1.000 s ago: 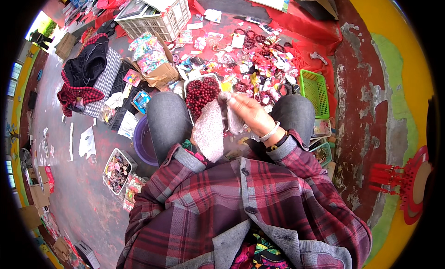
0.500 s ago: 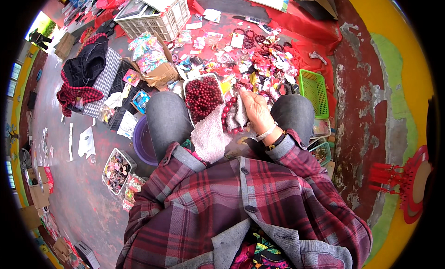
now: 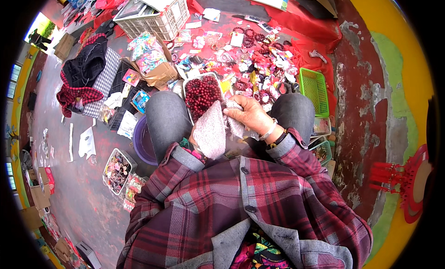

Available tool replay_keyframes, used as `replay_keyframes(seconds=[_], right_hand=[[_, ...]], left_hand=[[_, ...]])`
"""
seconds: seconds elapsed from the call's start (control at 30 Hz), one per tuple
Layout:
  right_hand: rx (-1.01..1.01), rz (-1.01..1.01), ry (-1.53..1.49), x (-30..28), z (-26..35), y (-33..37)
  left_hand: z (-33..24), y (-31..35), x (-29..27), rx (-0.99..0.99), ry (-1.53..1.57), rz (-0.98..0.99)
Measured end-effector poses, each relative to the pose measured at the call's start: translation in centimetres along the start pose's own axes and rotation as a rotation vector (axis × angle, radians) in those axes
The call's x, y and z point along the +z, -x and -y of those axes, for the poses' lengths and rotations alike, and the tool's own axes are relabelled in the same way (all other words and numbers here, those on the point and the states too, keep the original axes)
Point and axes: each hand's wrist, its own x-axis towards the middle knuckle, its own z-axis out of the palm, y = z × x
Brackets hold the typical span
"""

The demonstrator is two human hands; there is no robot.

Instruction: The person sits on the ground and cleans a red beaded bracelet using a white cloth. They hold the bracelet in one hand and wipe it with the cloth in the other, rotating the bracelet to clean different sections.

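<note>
A pale pink fluffy cloth (image 3: 211, 132) hangs between my two hands in front of my lap. My right hand (image 3: 252, 115) pinches its right-hand, greyish part between thumb and fingers. Most of my left hand (image 3: 193, 138) is hidden behind the cloth's left side; only a sliver shows at the edge, and the cloth is held up there. Just beyond the cloth, between my knees, stands a white basket (image 3: 187, 98) filled with dark red bead strings (image 3: 202, 93). No beads are visible in my hands; the cloth covers what may lie inside it.
Hair ties and bead bracelets (image 3: 250, 37) lie heaped on red sheeting ahead. A green basket (image 3: 314, 90) stands by my right knee, a purple basin (image 3: 144, 141) by my left. Farther left are a basket of small accessories (image 3: 118, 172), a cardboard box (image 3: 162, 74) and a large crate (image 3: 160, 21).
My right hand has turned and come left against the cloth. The red bead string that hung beside it is out of sight. The cloth's left part is now raised and narrower.
</note>
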Motion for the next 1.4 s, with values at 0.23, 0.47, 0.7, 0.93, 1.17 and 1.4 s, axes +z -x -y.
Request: replay_keyframes(seconds=[0.23, 0.47, 0.7, 0.93, 1.17, 1.4], right_hand=[[-0.067, -0.310, 0.051, -0.4, -1.4, -0.7], [-0.017, -0.353, 0.043, -0.7, -0.6, -0.4], [0.132, -0.096, -0.638, -0.2, -0.9, -0.8], [-0.260, 0.226, 0.371, -1.6, -0.2, 0.1], [-0.193, -0.238, 0.276, -0.8, -0.8, -0.3], [-0.125, -0.313, -0.209, -0.7, -3.4, -1.3]], left_hand=[[-6.8, -0.2, -1.8, -0.088, -0.250, -0.002], [-6.1, 0.2, -1.1, -0.232, -0.120, -0.077], [3.7, 0.6, 1.1, -0.330, 1.110, -0.296], [2.6, 1.2, -1.0, -0.379, 1.374, -0.183], [-6.2, -0.6, -2.2, -0.059, -0.307, -0.020], [-2.7, 0.6, -1.1, -0.044, -0.514, -0.177]])
